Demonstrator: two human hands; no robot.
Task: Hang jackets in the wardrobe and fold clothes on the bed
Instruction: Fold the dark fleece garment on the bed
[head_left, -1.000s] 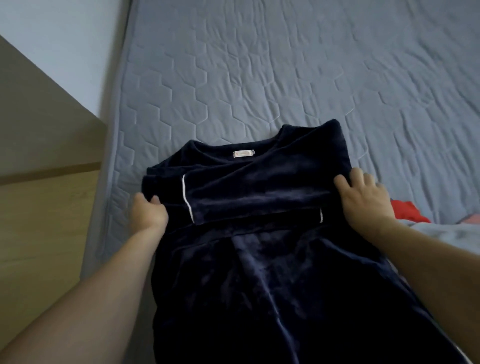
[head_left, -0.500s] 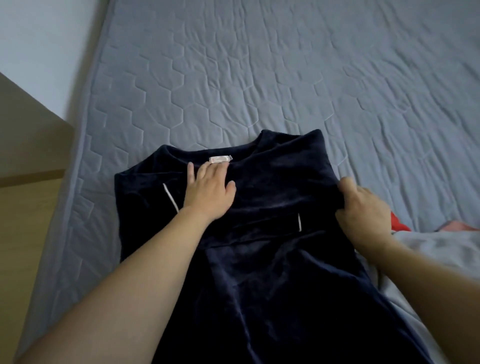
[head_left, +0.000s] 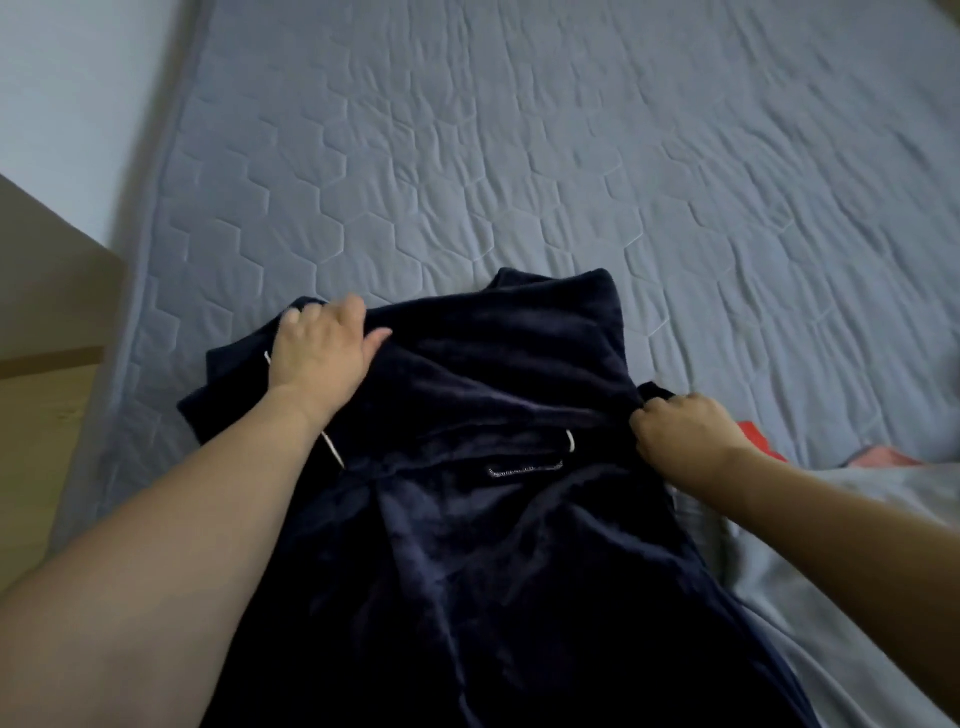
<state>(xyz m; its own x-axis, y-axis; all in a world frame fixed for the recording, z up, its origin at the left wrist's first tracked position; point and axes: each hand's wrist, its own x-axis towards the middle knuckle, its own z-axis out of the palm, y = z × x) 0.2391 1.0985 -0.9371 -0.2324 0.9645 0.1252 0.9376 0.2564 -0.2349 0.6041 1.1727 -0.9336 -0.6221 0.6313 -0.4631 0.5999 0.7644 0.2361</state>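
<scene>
- Head view, centre and lower half of the frame: a dark navy velour garment (head_left: 519, 467) lies on the bed (head_left: 571, 156), its collar end pointing toward the upper middle and its body running down to the bottom edge. Laid out flat like this, it has a firm surface under it for folding.
- Left of centre: the left hand (head_left: 319, 348) sits on the garment's upper left corner, its fingers curled over the top edge of the cloth and the thumb pointing right. It seems to be gripping that shoulder fold so the layer can be drawn across or kept from slipping.
- Right of centre: the right hand (head_left: 675, 431) is closed in a fist on the garment's right edge, bunching the fabric there. In my judgement this grip anchors the opposite side so the cloth stays taut between the two hands, which are well apart.
- Middle of the garment: thin white piping (head_left: 570, 441) and a short stitched line show on the folded-in sleeves, which suggests the sleeves are already turned inward and the next fold is of the body.
- Right edge, below the right hand: a grey cloth (head_left: 857, 545) lies beside the garment, with a red item (head_left: 756, 439) and a pink one (head_left: 883, 454) just beyond, likely waiting to be folded.
- Left edge: a wooden panel (head_left: 47, 415) stands against the bed, below a pale wall (head_left: 78, 104).
</scene>
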